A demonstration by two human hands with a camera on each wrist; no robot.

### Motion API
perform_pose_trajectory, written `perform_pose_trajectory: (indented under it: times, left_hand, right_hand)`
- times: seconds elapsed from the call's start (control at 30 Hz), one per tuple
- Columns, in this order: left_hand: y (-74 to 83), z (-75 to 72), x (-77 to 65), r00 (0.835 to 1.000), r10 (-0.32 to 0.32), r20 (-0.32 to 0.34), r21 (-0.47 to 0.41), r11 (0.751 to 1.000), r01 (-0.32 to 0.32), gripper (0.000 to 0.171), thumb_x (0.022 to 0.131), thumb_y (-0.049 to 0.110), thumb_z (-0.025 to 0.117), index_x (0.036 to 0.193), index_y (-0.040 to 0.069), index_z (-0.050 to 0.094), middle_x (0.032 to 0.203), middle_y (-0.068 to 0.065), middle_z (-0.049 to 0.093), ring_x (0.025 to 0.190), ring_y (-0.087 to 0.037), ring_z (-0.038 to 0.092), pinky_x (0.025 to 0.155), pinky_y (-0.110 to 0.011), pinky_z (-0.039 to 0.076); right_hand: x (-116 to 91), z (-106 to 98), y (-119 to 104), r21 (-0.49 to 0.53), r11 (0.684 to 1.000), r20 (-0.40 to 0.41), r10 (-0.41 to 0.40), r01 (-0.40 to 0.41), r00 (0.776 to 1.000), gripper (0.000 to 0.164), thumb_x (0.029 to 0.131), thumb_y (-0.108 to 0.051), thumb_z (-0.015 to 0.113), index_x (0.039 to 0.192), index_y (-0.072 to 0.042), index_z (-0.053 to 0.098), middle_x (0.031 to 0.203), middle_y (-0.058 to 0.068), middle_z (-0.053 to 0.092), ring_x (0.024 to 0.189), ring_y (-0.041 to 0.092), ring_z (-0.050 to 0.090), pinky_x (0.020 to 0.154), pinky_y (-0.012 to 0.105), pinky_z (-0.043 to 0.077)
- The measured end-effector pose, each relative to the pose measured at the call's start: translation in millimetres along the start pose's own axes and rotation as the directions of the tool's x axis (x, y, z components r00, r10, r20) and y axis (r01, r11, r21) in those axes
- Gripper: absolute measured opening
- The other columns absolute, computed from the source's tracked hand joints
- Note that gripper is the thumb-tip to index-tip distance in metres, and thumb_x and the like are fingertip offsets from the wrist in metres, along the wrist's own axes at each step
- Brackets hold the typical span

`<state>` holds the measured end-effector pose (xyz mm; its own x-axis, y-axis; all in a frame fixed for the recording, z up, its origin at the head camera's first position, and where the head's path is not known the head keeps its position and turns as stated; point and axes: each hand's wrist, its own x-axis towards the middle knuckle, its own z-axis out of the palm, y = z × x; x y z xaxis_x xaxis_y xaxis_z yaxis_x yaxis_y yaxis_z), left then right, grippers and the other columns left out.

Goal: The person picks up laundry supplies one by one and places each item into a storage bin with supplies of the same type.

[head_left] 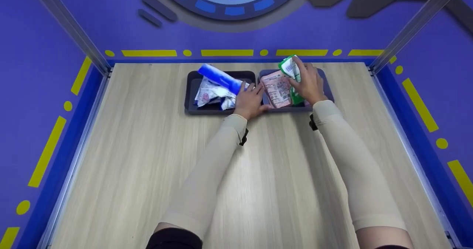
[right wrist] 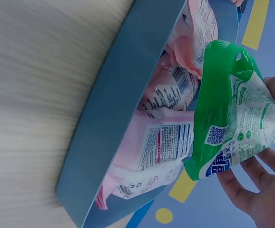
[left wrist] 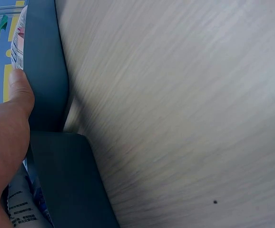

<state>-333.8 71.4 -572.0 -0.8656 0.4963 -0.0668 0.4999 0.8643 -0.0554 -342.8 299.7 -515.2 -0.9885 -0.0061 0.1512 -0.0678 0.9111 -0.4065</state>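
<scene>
My right hand grips a green and white detergent pouch above the right tray, thumb on one side and fingers on the other. Pink packets with printed labels lie below it in that grey tray. My left hand rests with spread fingers where the two trays meet. Its thumb lies along the right tray's near rim. The fingers reach the end of a blue and white package lying slanted in the left tray; what the palm covers is hidden.
White and blue bags lie under the slanted package in the left tray. Both trays stand side by side near the back edge of the wooden table. A blue-purple wall with yellow marks rises behind, with more panels on both sides.
</scene>
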Motion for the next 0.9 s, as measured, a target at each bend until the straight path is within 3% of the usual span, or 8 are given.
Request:
perform_pose_trajectory:
  times: [0.37,0.67,0.9]
  left_hand:
    - [-0.5,1.2,3.1,1.0,0.0,0.031,0.003,1.0,0.0,0.087,0.096,0.077,0.037,0.163,0.021,0.033,0.169,0.003,0.027,0.153,-0.023,0.028,0.127,-0.053,0.006]
    - [-1.0,2.6,1.9,1.0,-0.002,0.025,0.003,1.0,0.002,0.088,0.096,0.077,0.036,0.162,0.02,0.034,0.168,0.003,0.028,0.153,-0.023,0.028,0.127,-0.052,0.007]
    - [-0.1,-0.8,-0.9,1.0,0.004,-0.001,0.029,1.0,-0.004,0.087,0.096,0.078,0.034,0.162,0.02,0.036,0.168,0.003,0.03,0.152,-0.023,0.03,0.127,-0.051,0.008]
  right_hand:
    - [1.2,3.5,0.2,0.003,0.999,-0.01,0.035,-0.035,0.999,0.08,0.097,-0.032,0.073,0.162,-0.04,0.027,0.149,0.02,0.047,0.133,0.041,0.047,0.107,0.067,0.041]
    - [-1.6,12.2,5.3,-0.004,1.0,-0.012,0.023,-0.023,1.0,0.08,0.097,-0.034,0.073,0.162,-0.036,0.028,0.149,0.021,0.046,0.132,0.043,0.047,0.107,0.068,0.041]
    - [0.0,16.5,8.4,0.002,0.997,0.033,0.08,-0.081,0.996,0.082,0.098,-0.033,0.071,0.164,-0.038,0.022,0.153,0.021,0.041,0.135,0.043,0.043,0.109,0.071,0.037]
